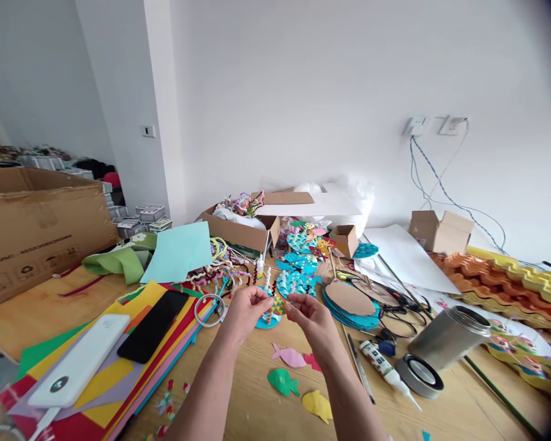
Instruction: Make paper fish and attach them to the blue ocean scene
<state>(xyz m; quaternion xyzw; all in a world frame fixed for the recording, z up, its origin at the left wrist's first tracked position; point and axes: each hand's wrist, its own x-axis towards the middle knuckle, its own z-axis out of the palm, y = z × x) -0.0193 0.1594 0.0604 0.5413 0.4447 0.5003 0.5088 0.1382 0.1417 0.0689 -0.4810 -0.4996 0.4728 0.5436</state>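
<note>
1. Both the left fingers [259, 297] and the right fingers [298, 301] are pinched on a small patterned paper piece [279, 305], one hand at each side. It looks like a fish.
2. The step in hand seems to be holding this piece up and getting it straight. The next move seems to call for a soft pinch, because paper can bend.
3. Just behind and below the left fingers is a blue round base [266, 323] with little posts. The posts are close, so a bump could push them over.
4. Nearer than the fingers, on the tabletop [252, 386], lie a pink fish [291, 356], a green fish [282, 381] and a yellow fish [318, 404]. A red fish [312, 362] is partly hidden by the right arm.
5. Right of the fingers are a cardboard oval [351, 298], a glue bottle [388, 366] and a tangled black cord [397, 334] that could catch a sleeve.
6. Left of the fingers are a white ring [197, 311] and a black phone [153, 324].
7. Past the fingers, more blue sea pieces [298, 263] crowd together.
</note>
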